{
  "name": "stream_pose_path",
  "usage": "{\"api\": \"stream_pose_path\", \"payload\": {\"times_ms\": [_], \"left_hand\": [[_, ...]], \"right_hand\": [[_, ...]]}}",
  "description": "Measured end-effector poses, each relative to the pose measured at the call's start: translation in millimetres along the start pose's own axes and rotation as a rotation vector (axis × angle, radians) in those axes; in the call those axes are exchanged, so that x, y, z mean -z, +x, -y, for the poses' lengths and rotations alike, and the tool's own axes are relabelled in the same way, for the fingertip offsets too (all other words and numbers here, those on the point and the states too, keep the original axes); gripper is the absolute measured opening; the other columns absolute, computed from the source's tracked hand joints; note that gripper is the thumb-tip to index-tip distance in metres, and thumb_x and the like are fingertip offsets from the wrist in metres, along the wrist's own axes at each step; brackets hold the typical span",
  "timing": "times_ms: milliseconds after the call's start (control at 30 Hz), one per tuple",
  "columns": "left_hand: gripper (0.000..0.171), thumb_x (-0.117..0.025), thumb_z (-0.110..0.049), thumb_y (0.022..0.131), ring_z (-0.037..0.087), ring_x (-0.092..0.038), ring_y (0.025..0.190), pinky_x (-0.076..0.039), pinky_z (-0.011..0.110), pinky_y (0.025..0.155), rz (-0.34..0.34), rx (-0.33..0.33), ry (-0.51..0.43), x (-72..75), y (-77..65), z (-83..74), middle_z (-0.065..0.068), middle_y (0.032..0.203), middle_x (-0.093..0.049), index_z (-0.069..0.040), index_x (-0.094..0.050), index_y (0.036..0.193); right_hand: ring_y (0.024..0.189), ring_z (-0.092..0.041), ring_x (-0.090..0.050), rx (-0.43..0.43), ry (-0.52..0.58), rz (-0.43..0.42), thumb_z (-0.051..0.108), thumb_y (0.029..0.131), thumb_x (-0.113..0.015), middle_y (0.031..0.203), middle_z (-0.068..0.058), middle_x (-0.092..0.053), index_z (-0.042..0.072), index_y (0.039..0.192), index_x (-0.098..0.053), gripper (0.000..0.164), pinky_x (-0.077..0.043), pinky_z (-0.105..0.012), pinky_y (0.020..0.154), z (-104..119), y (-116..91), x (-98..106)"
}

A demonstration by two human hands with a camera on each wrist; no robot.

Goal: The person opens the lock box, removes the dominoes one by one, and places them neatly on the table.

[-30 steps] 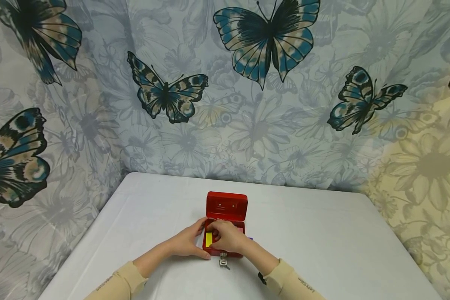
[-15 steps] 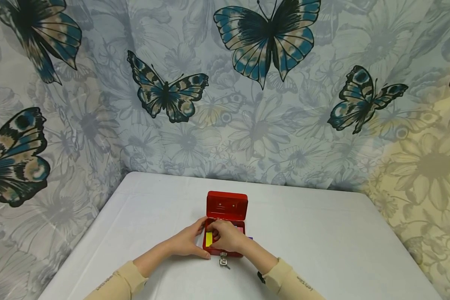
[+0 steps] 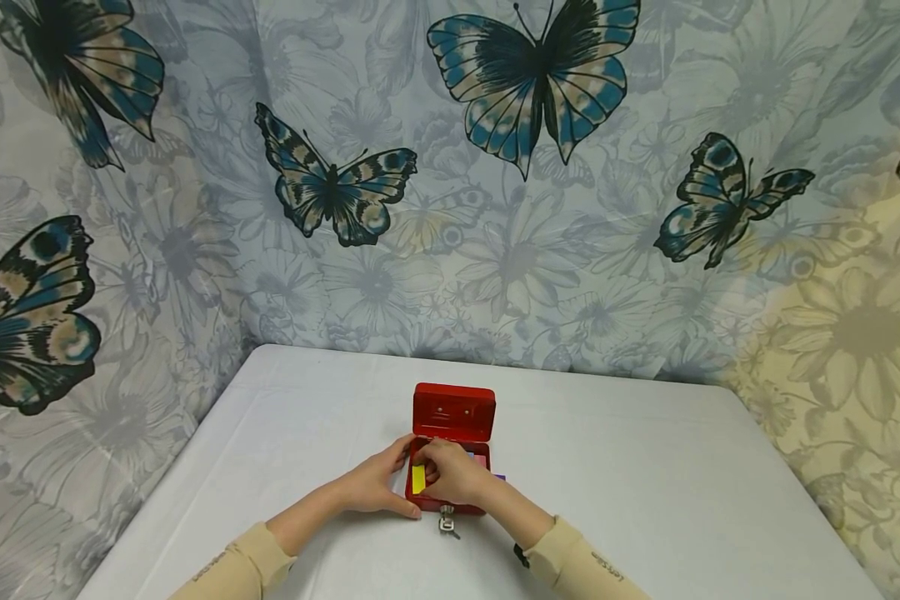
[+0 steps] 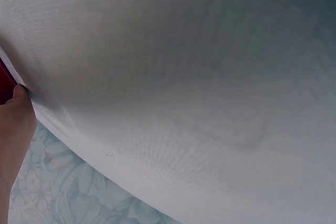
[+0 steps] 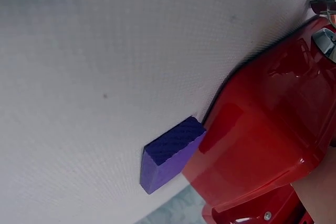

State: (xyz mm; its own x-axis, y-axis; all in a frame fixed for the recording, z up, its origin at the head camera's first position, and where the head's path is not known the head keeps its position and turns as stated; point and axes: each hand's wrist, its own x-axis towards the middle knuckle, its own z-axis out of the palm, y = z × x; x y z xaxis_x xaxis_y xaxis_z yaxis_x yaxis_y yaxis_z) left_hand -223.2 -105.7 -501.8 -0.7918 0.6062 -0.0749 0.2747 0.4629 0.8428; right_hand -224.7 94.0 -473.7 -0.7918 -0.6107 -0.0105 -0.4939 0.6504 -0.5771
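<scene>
A small red metal box with its lid raised stands on the table. My left hand holds the box's left side, fingers at the back corner and thumb at the front corner; the left wrist view catches only part of that hand. Inside the box, my right hand pinches a yellow block between thumb and index finger, near its two ends. Pink and blue pieces show partly behind that hand, which hides much of the interior. A lock with a key sticks out at the box's front.
Just right of the box, a purple block stands on the white tablecloth. A small dark object lies partly under the right sleeve. Butterfly-patterned fabric rises behind the table.
The yellow block has shifted very slightly under my right fingers, and a bit more of the blue piece shows. My left hand and the box stay in place.
</scene>
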Motion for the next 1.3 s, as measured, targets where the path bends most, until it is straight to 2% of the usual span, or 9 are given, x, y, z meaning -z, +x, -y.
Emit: {"api": "stream_pose_path", "payload": {"times_ms": [467, 767, 1033, 1300], "left_hand": [[0.108, -0.085, -0.03, 0.076, 0.029, -0.037, 0.138, -0.034, 0.041, 0.111, -0.004, -0.012, 0.01, -0.8, 0.0, 2.7, 0.015, 0.155, -0.029, -0.003, -0.015, 0.153], [0.108, -0.085, -0.031, 0.075, 0.031, -0.039, 0.137, -0.035, 0.042, 0.111, -0.009, 0.002, 0.018, -1.1, 0.9, 3.8, 0.016, 0.155, -0.03, -0.005, -0.016, 0.154], [0.109, -0.086, -0.03, 0.074, 0.032, -0.04, 0.137, -0.036, 0.043, 0.11, -0.01, 0.007, 0.024, -1.1, 0.1, 1.6, 0.016, 0.153, -0.032, -0.004, -0.017, 0.153], [0.108, -0.086, -0.031, 0.074, 0.034, -0.04, 0.136, -0.037, 0.044, 0.11, -0.016, 0.011, 0.028, -0.2, -1.0, -2.0, 0.017, 0.154, -0.031, -0.004, -0.017, 0.153]], "right_hand": [[0.083, -0.011, -0.056, 0.023, 0.096, -0.036, 0.012, 0.078, -0.081, 0.098, -0.004, -0.061, 0.002, 0.112, -0.064, 0.039, -0.052, -0.015, 0.074, -6.8, -3.9, 1.2], [0.086, -0.017, -0.057, -0.027, 0.186, -0.102, 0.011, 0.079, -0.081, 0.103, -0.006, -0.059, 0.002, 0.116, -0.065, 0.041, -0.053, -0.017, 0.075, -7.3, -12.3, 3.1], [0.092, -0.023, -0.064, -0.054, 0.269, -0.122, 0.01, 0.081, -0.079, 0.108, -0.007, -0.063, 0.002, 0.118, -0.063, 0.041, -0.058, -0.028, 0.079, -11.1, -17.1, 3.4], [0.099, -0.027, -0.065, -0.081, 0.331, -0.123, 0.013, 0.083, -0.078, 0.114, -0.009, -0.065, 0.004, 0.121, -0.063, 0.042, -0.057, -0.038, 0.085, -15.1, -22.8, 6.4]]}}
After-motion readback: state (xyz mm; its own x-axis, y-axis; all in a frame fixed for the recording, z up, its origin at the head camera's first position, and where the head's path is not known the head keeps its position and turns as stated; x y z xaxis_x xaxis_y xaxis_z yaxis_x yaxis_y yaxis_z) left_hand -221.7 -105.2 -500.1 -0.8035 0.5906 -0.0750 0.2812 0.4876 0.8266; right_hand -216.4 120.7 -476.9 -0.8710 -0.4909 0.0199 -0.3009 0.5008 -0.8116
